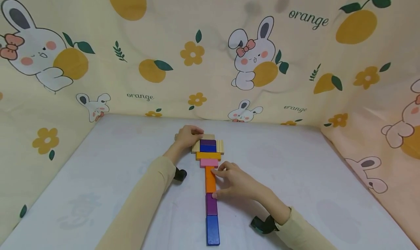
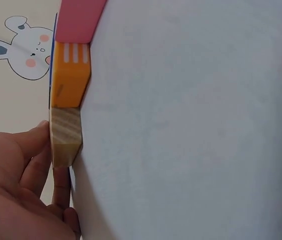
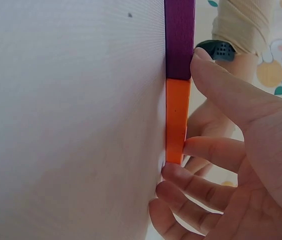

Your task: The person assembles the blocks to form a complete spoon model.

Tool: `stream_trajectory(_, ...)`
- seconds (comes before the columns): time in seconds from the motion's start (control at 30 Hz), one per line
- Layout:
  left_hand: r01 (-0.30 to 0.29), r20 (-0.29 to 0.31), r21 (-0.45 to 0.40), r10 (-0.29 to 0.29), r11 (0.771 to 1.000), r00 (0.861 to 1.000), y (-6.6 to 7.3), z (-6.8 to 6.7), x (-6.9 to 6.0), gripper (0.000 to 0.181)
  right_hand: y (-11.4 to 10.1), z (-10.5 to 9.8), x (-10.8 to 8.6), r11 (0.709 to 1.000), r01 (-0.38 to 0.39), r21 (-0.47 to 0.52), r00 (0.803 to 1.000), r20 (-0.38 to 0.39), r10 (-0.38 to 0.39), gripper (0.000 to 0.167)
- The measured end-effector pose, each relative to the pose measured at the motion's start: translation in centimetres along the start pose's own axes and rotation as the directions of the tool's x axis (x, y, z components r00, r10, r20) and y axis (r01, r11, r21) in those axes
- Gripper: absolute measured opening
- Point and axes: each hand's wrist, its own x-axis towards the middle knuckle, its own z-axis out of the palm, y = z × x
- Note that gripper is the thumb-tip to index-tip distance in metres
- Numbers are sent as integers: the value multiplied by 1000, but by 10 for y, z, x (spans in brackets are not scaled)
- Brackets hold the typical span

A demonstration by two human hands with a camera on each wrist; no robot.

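Note:
A row of coloured blocks lies on the white table. My left hand [image 1: 187, 137] is at the far end, its thumb at a plain wooden block [image 1: 208, 136] and its fingers curled behind. In the left wrist view, those fingers pass behind a striped wooden block [image 2: 66, 125]; part of the contact is hidden. My right hand [image 1: 241, 182] rests its thumb on the purple block [image 1: 211, 204] and its index finger on the long orange block [image 1: 210, 179]. Its other fingers are loosely bent beside the orange block [image 3: 177, 120]. A blue block [image 1: 212, 230] forms the near end.
Between the orange block and the far end lie a pink block [image 1: 209, 163], a yellow-orange block [image 1: 208, 156] and stacked-looking purple and blue blocks [image 1: 208, 148]. A wooden block [image 1: 220, 147] stands on their right. A patterned cloth [image 1: 213, 82] rises behind the table [image 1: 98, 191].

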Motion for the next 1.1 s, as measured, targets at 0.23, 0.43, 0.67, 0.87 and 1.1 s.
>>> stream_trajectory(0.23,1,15,-4,-1,1000,1000,0,-2,-1,21,1,0,0,1000,1,-5,1000,-2,-1,78)
stream_trajectory(0.43,-8,25,-14,9,1000,1000,-1,-3,-1,20,0,0,1,1000,5,-5,1000,-3,-5,79)
stream_trajectory(0.67,-23,46,-62,26,998,999,-4,-4,0,20,1,-1,0,1000,5,-1,1000,-2,-5,78)
stream_trajectory(0.87,-23,84,-178,38,984,996,-3,-10,-3,24,1,-1,0,1000,14,-12,1000,-7,-14,78)
stream_trajectory(1.1,-129,78,-104,138,986,987,3,-27,-17,33,1,-1,0,999,20,-35,1000,3,-20,78)
